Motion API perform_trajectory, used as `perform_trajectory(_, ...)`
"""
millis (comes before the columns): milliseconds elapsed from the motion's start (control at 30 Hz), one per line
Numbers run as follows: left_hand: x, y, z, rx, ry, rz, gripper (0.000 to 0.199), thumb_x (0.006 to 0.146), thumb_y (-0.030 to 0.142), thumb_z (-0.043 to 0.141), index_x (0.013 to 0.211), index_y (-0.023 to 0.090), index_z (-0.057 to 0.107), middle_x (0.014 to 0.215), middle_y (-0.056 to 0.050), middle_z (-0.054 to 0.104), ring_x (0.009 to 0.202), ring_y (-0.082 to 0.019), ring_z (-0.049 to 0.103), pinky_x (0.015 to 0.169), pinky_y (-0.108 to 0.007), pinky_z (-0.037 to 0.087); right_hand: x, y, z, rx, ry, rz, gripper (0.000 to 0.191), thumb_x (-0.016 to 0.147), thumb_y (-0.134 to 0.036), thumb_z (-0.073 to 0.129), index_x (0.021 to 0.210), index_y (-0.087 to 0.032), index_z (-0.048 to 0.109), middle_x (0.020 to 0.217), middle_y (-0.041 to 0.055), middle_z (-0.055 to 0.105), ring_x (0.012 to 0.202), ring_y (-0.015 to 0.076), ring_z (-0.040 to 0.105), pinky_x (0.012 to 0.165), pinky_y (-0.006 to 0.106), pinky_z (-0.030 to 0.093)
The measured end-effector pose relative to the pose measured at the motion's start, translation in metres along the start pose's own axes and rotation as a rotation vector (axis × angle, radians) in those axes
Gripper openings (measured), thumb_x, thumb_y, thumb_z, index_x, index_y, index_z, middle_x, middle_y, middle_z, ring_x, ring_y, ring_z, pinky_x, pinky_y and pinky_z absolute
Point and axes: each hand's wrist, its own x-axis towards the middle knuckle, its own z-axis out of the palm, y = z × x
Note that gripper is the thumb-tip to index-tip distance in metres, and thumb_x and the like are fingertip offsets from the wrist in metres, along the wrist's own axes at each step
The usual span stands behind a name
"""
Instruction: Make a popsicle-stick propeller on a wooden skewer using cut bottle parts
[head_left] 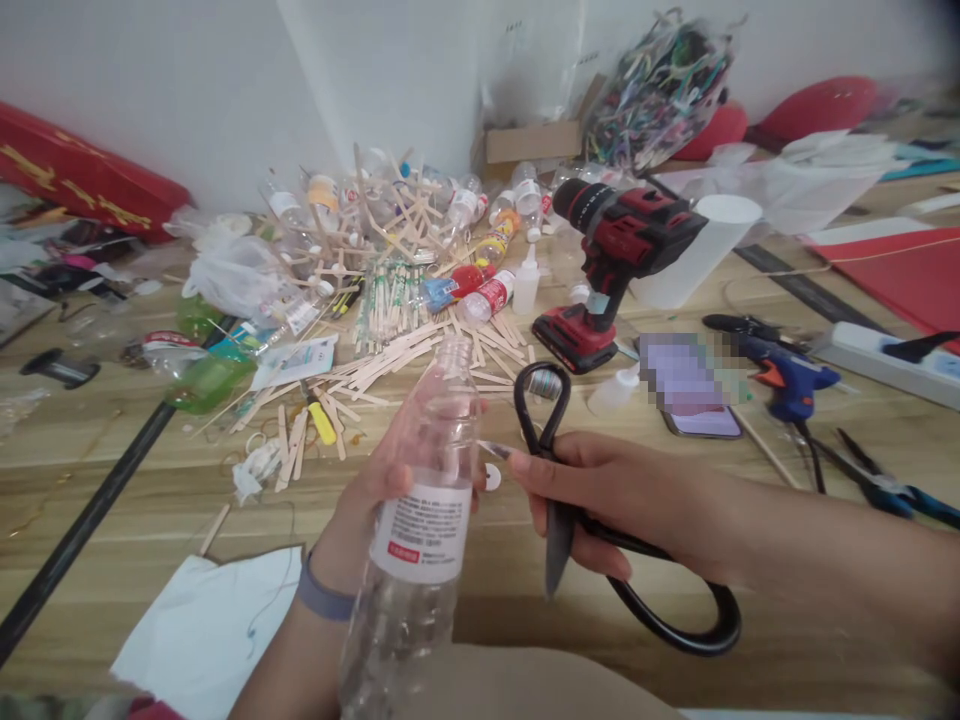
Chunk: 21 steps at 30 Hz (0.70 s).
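My left hand [382,470] is wrapped around a clear plastic bottle [420,620] with a white label. The bottle is capless and tilted, its neck pointing away from me. To the right of it, my right hand [577,490] grips a pair of scissors [555,550] with large black loop handles. The scissors' blades are spread apart, one pointing toward the bottle and the other downward. One blade tip is close to the bottle's side; I cannot tell whether it touches. Under the hands, a small white disc [492,477] lies on the wooden table.
A red cordless drill [622,240] stands beyond my right hand. A phone [701,418], a blue glue gun [795,385] and pliers [877,480] lie to the right. Wooden sticks [397,360], a yellow-handled screwdriver [321,420] and a green bottle [214,380] lie ahead and left.
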Motion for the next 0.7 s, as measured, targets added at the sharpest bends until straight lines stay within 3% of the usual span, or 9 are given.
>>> perform_trajectory(233, 0.003, -0.005, -0.007, -0.130, -0.004, -0.085, 0.097, 0.060, 0.039, 0.080, 0.146, 0.038, 0.035, 0.130, -0.008, 0.062, 0.070, -0.018, 0.065, 0.055, -0.026, 0.051, -0.009, -0.005, -0.003, -0.468, 0.250, -0.126, 0.051, 0.091, -0.061, 0.039, 0.062, -0.022, 0.053, 0.040, -0.0034, 0.051, 0.038, 0.0106, 0.042, 0.043, 0.024, 0.032)
perform_trajectory(333, 0.002, -0.007, -0.007, -0.120, 0.005, -0.088, 0.095, 0.059, 0.040, 0.080, 0.144, 0.039, 0.037, 0.133, -0.007, 0.060, 0.071, -0.017, 0.064, 0.055, -0.026, 0.050, -0.009, -0.009, -0.002, -0.611, 0.337, -0.280, 0.045, 0.093, -0.049, 0.039, 0.058, -0.024, 0.053, 0.037, -0.0045, 0.048, 0.035, 0.0113, 0.040, 0.043, 0.026, 0.031)
perform_trajectory(433, 0.002, -0.009, -0.008, -0.116, -0.017, -0.080, 0.096, 0.059, 0.039, 0.081, 0.144, 0.040, 0.037, 0.134, -0.007, 0.059, 0.072, -0.017, 0.064, 0.055, -0.026, 0.051, -0.007, -0.010, -0.001, -0.729, 0.411, -0.429, 0.035, 0.094, -0.036, 0.040, 0.067, -0.025, 0.059, 0.036, -0.0066, 0.044, 0.036, 0.0127, 0.042, 0.048, 0.026, 0.033)
perform_trajectory(700, -0.002, -0.009, 0.000, -0.069, 0.010, -0.044, 0.098, 0.064, 0.033, 0.078, 0.149, 0.040, 0.029, 0.136, -0.007, 0.055, 0.077, -0.019, 0.065, 0.060, -0.028, 0.052, 0.000, -0.004, 0.000, -1.050, 0.585, -0.631, 0.018, 0.092, -0.025, 0.047, 0.086, -0.019, 0.063, 0.073, 0.0031, 0.065, 0.064, 0.0174, 0.060, 0.059, 0.026, 0.040)
